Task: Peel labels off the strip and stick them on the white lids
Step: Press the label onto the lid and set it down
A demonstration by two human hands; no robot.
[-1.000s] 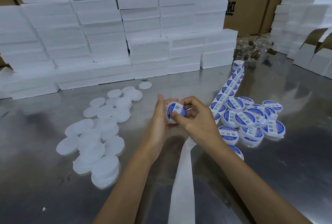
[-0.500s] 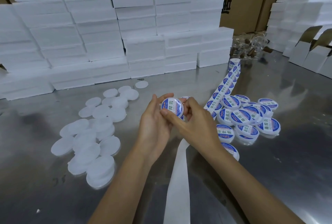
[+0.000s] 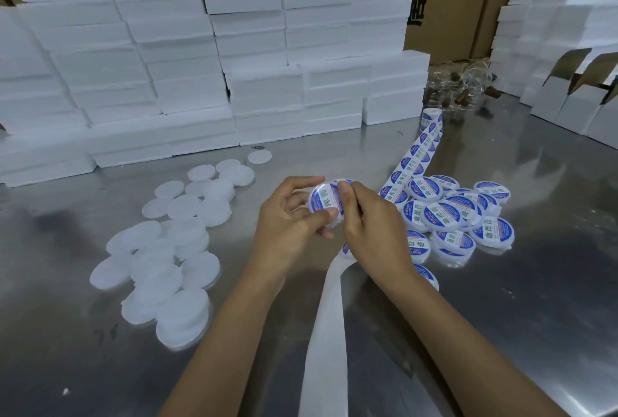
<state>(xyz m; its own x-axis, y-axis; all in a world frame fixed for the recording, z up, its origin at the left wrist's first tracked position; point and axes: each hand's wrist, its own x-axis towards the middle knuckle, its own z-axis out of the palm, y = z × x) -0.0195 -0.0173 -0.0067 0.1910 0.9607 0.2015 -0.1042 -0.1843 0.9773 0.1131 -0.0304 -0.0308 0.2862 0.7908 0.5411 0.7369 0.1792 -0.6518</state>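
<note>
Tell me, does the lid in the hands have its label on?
On: a blue label covers the lid, gripped by left hand and right hand.

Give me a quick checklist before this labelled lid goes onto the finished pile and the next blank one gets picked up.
1. Lid in hand carries a label: ok, blue print covers its face.
2. Label pressed flat at the edges: cannot tell, the right hand and left hand hide parts of the rim.
3. Room on the finished pile: ok, bare table lies beside it.
4. Blank lids left: ok, many lie on the left.
5. Labels left on the strip: ok, several show up to the roll.
</note>
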